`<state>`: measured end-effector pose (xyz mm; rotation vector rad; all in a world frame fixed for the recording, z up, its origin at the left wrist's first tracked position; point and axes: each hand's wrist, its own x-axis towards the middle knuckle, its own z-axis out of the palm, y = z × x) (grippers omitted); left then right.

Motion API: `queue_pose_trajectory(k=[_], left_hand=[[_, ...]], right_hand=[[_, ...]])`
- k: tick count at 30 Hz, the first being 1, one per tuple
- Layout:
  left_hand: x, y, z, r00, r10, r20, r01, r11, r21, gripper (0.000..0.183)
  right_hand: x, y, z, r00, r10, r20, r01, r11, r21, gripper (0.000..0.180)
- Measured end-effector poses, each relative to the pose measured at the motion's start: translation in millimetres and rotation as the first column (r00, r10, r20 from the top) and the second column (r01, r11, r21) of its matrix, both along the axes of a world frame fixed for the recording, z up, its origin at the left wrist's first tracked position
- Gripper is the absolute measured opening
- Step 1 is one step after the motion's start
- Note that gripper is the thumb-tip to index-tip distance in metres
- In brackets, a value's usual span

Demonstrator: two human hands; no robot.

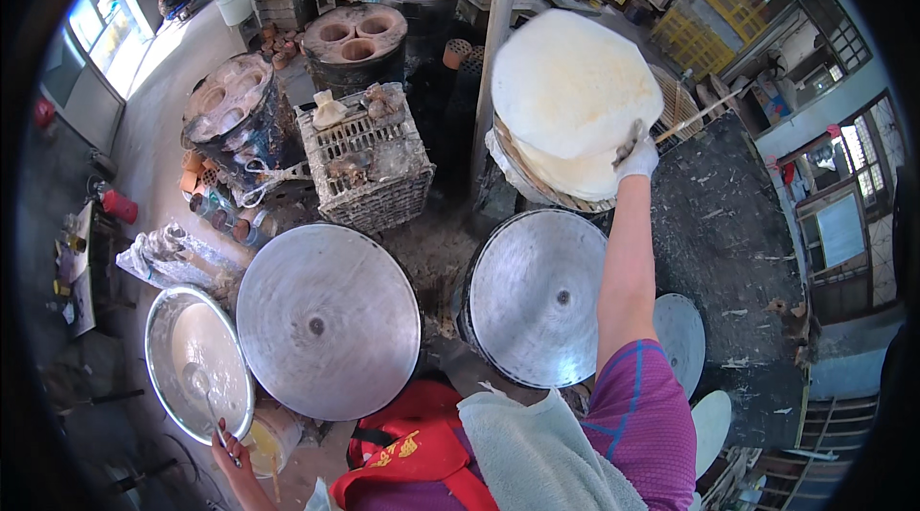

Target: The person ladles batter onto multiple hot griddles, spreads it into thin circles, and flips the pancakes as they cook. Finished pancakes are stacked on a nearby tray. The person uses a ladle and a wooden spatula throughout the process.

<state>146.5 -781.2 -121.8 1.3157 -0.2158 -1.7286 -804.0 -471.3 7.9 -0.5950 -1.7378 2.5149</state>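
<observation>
My left hand [228, 448] holds the handle of a metal ladle [208, 396], whose bowl lies in pale batter in a wide metal basin [151, 367]. At the upper right my right hand [635, 155], in a whitish, stained glove, grips the edge of a round pale sheet [575, 83], like a thin flatbread. That sheet is over a pile of similar sheets [582, 169] on a round woven tray. Before me are two round metal griddles, the left one [327, 324] beside the basin and the right one [535, 295] beneath my right forearm; both surfaces are bare.
A crusted crate [377, 198] stands beyond the griddles, near charcoal-type stoves with holed tops [356, 36]. An upright post [496, 65] rises left of the pile. A yellowish bucket [277, 432] sits below the basin. A dark board [726, 259] lies to the right.
</observation>
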Motion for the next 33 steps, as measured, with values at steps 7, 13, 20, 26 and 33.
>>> queue_pose_trajectory(k=[7, 13, 20, 26, 33], left_hand=[[-30.0, 5.9, 22.5, 0.999, 0.038, 0.035, -0.039, 0.999, 0.026, 0.034], [-75.0, 13.9, 49.9, 0.994, 0.103, 0.027, -0.104, 0.993, 0.054, 0.035], [-69.1, 12.4, 51.0, 0.996, 0.062, 0.066, -0.066, 0.996, 0.065, 0.034], [-35.1, 20.4, 38.5, 0.997, 0.077, 0.018, -0.078, 0.996, 0.048, 0.031], [-24.1, 14.8, 37.8, 0.996, 0.016, 0.087, -0.023, 0.997, 0.076, 0.034]], right_hand=[[-17.8, 39.4, -134.3, 0.983, -0.179, -0.038, 0.18, 0.904, 0.388, 0.019], [-22.0, 57.5, -121.5, 0.992, -0.118, -0.045, 0.121, 0.797, 0.592, 0.033], [-34.1, 64.1, -111.7, 0.992, -0.124, 0.015, 0.08, 0.721, 0.688, 0.024], [-46.3, 74.9, -152.9, 0.995, -0.089, -0.042, 0.082, 0.515, 0.853, 0.03], [69.6, 41.2, -79.0, 0.941, 0.325, -0.09, -0.22, 0.794, 0.566, 0.04]])
